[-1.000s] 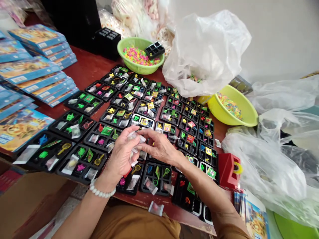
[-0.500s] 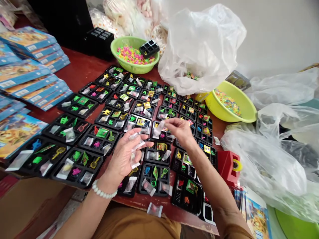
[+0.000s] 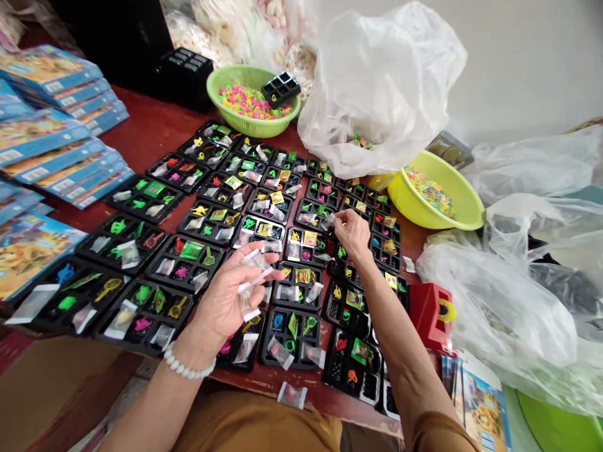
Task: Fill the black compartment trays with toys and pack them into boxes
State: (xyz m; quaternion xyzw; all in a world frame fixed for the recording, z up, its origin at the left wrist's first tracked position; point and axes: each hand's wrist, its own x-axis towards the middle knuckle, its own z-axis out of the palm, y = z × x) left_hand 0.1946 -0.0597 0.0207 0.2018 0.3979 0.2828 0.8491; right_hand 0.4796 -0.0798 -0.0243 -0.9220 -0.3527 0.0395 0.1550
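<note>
Several small clear sachets (image 3: 254,263) lie in my left hand (image 3: 228,292), its fingers curled loosely around them, palm up over the trays. My right hand (image 3: 353,235) reaches further out, fingertips pinched on a clear sachet (image 3: 328,221) above a black compartment tray (image 3: 313,215). Rows of such trays cover the table; their compartments hold small coloured plastic toys, shiny printed packets and clear sachets. Just nearer than my right hand is a tray (image 3: 308,247) with a yellow packet and a sachet in it. One loose sachet (image 3: 292,395) with something pink inside rests at the table's front edge.
Stacked blue printed boxes (image 3: 61,150) stand at left. A green basket (image 3: 254,129) and a yellow bowl (image 3: 400,201) hold small coloured pieces. A big translucent bag (image 3: 377,94) sits at the back. A red tape dispenser (image 3: 428,314) and plastic bags (image 3: 499,301) are at right.
My right hand has moved away from my left hand, outward and slightly right, with a sachet in its fingertips. A sachet now lies in the tray it hovered over. My left hand has barely shifted.
</note>
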